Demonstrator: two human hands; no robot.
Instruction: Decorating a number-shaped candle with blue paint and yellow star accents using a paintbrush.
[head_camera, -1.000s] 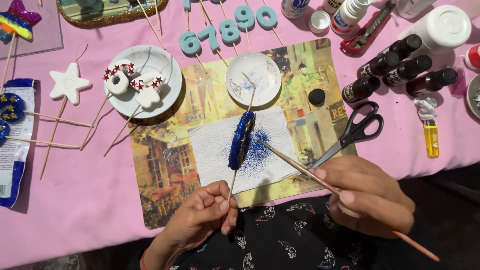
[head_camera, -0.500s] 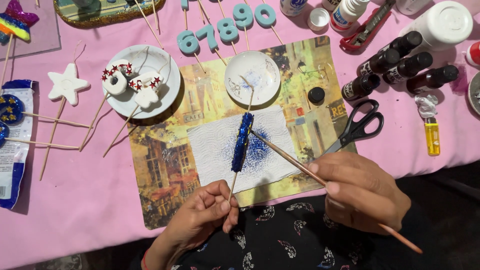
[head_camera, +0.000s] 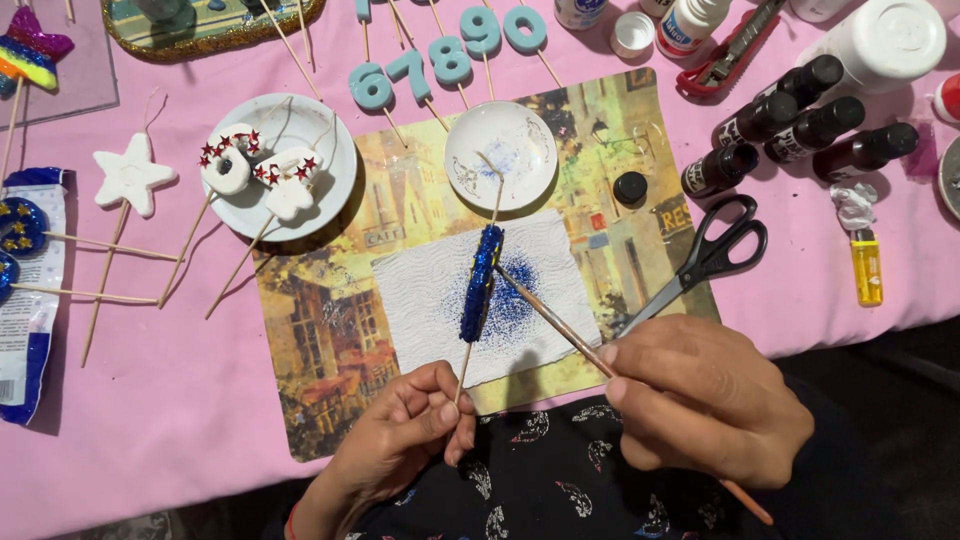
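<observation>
The blue glitter piece (head_camera: 480, 283) stands edge-on on its skewer above the white paper towel (head_camera: 430, 290), long axis running away from the person, slightly tilted. The left hand (head_camera: 400, 435) pinches the skewer; the right hand (head_camera: 705, 400) grips a paintbrush (head_camera: 550, 315) — tip at the piece's rim. Glitter-brushing looks under way — next likely needs light strokes and a slow turn of the skewer.

A blue-glittered ornament (head_camera: 481, 283) stands edge-on upon a thin wooden skewer, above the white paper towel (head_camera: 420, 290). A slender paintbrush (head_camera: 560, 330) slants in from four o'clock, its tip touching the ornament's right edge.
</observation>
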